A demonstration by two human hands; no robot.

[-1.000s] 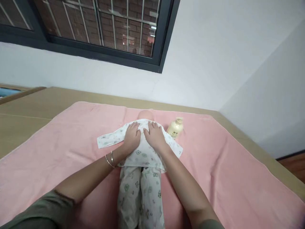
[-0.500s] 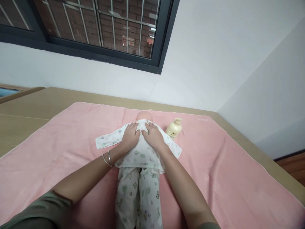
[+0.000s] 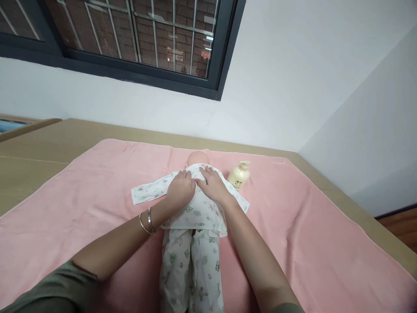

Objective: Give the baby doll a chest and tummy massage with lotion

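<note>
A baby doll (image 3: 198,219) in a white top and trousers with small green prints lies stretched out, its bald head (image 3: 198,157) at the far end. On the left part of its upper body rests my left hand (image 3: 181,189), fingers close together and laid on the cloth. My right hand (image 3: 213,186) lies flat beside it with the fingers somewhat spread. The two thumbs nearly meet in the middle. Neither hand grips anything. The doll's sleeves (image 3: 151,190) reach out to both sides. Just right of the doll lies or leans a pale yellow pump bottle (image 3: 239,176).
A pink blanket (image 3: 309,239) with a few creases covers most of the wooden surface (image 3: 29,152) under the doll. Behind stands a white wall (image 3: 260,87) with a dark-framed, barred window (image 3: 140,39). Two bangles (image 3: 148,221) sit on my left wrist.
My left hand has shifted a little to the right on the doll's top, its fingers now closer together. My right hand has moved slightly to the right. The bottle stays beside the doll.
</note>
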